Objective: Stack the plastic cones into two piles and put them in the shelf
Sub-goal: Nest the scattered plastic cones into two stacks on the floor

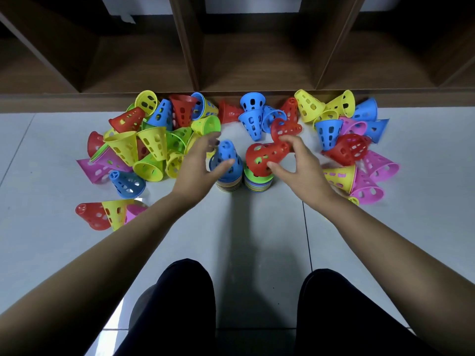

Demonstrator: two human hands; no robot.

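Observation:
Two upright piles of stacked cones stand side by side on the floor in front of me. The left pile (227, 173) has a blue cone on top. My left hand (198, 165) is spread beside it, thumb touching the blue cone, holding nothing. The right pile (258, 182) shows green and yellow rims. Above it my right hand (300, 163) grips a red cone (264, 156), tilted on its side. Loose cones in red, yellow, blue, green and pink lie scattered left (144, 147) and right (347, 147).
A dark wooden shelf (195, 73) with open compartments stands just behind the cones. The floor is pale tile (257, 240). My knees in dark trousers (185, 304) sit at the bottom of the view.

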